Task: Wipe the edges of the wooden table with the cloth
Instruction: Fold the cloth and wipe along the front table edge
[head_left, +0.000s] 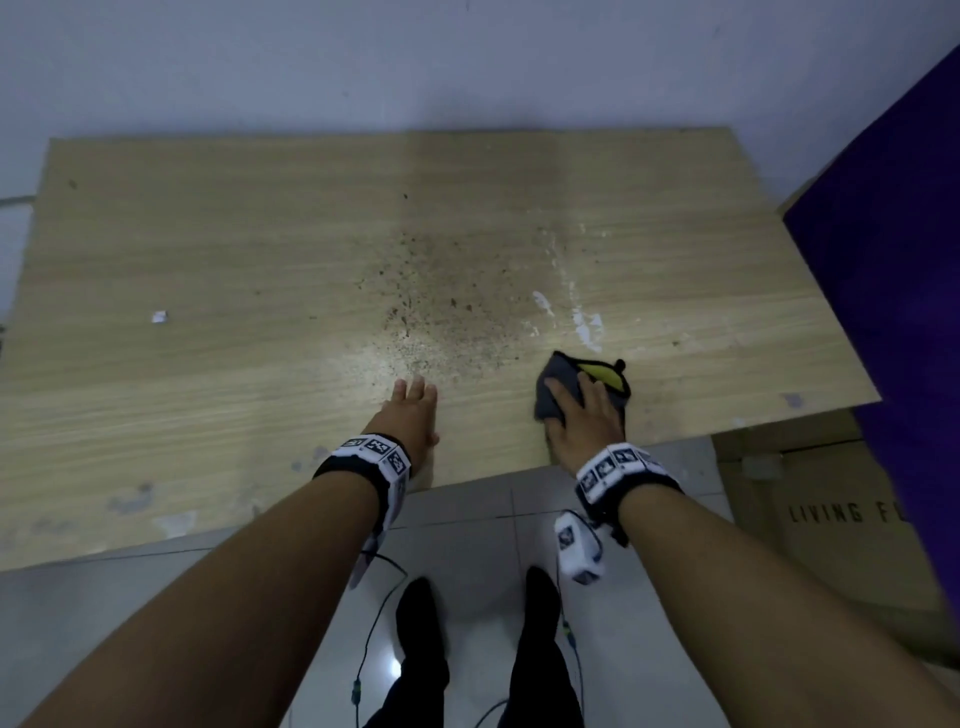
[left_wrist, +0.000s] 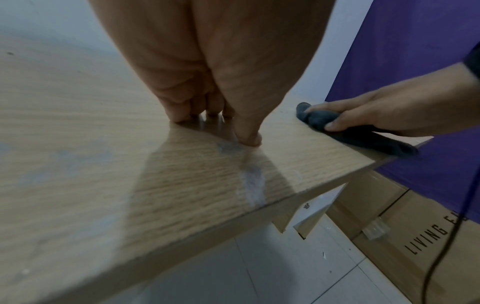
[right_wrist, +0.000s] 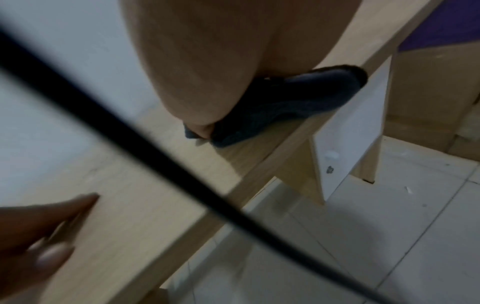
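Note:
The wooden table (head_left: 208, 249) fills the head view, with its front edge nearest me. A dark grey cloth (head_left: 563, 376) with a yellow patch lies at that edge, right of centre. My right hand (head_left: 584, 410) lies on top of it. In the left wrist view its fingers (left_wrist: 345, 107) curve over the bunched cloth (left_wrist: 319, 120), the thumb presses its side, and one end hangs past the table (left_wrist: 78, 164) edge. Under the palm in the right wrist view sits the cloth (right_wrist: 298, 98). My left hand (head_left: 413, 408) rests open on bare wood, left of the cloth, fingertips (left_wrist: 249, 139) down.
Dark specks (head_left: 441, 301) and white smears (head_left: 587, 322) mark the tabletop, plus a small white scrap (head_left: 159, 317). A purple panel (head_left: 909, 260) and a cardboard box (head_left: 831, 525) stand close on the right. A black cable (right_wrist: 155, 144) hangs from my wrist. My legs (head_left: 421, 629) stand on tiled floor.

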